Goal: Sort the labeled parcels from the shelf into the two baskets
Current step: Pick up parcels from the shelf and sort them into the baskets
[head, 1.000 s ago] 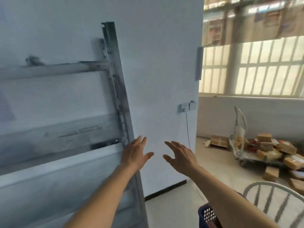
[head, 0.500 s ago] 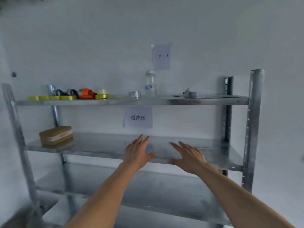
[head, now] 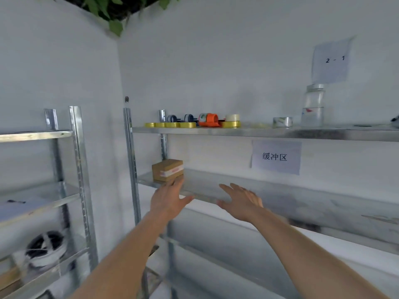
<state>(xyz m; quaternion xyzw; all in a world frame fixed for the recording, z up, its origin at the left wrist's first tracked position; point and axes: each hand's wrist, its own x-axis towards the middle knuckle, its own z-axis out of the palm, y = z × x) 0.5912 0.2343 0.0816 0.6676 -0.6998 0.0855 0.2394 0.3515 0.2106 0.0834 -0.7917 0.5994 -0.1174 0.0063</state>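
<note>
A small brown cardboard parcel (head: 167, 170) with a white and red label stands at the left end of the middle shelf (head: 269, 192) of a metal rack. My left hand (head: 169, 198) reaches out with straight fingers, its fingertips just below and in front of the parcel, holding nothing. My right hand (head: 240, 201) is spread open to the right of it, in front of the shelf's edge, also empty. No basket is in view.
The top shelf (head: 259, 132) carries yellow tape rolls (head: 170, 124), an orange tape dispenser (head: 209, 120), a small tin and a clear jar (head: 313, 105). A paper sign (head: 276, 156) hangs on the wall. A second metal rack (head: 73, 169) stands at the left.
The view has swung left from a wall and window to the rack. The parcel now lies straight ahead, and both open hands have come close to it.
</note>
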